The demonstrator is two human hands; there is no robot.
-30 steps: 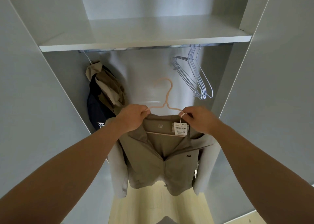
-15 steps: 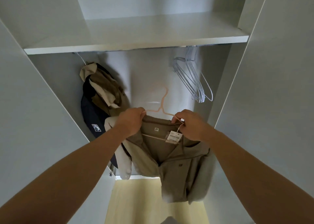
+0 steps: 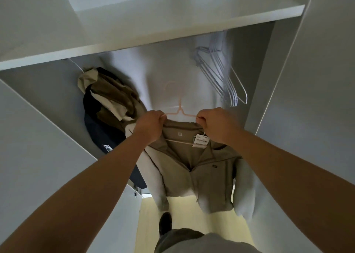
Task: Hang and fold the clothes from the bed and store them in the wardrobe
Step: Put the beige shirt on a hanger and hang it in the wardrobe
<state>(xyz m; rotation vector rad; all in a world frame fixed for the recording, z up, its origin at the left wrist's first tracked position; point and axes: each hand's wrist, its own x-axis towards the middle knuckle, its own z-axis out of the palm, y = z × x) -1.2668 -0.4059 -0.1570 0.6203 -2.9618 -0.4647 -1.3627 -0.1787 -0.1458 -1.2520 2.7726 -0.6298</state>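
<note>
Left hand (image 3: 151, 125) and right hand (image 3: 215, 124) each grip the jacket (image 3: 201, 172) collar on its hanger (image 3: 187, 115). At one o'clock hang spare hangers (image 3: 221, 76).

Yellow floor (image 3: 192, 217) (a dark shoe (image 3: 165, 223) on it).

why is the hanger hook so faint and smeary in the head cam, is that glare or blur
Head view: motion blur, not glare; the pink hanger hook smears pale against the bright patch on the back wall, while the left hand and right hand gripping its shoulders, and the jacket, look sharper. Head view: the wide lens tilts the shelf edge; the wardrobe sides lie in shadow.
</note>
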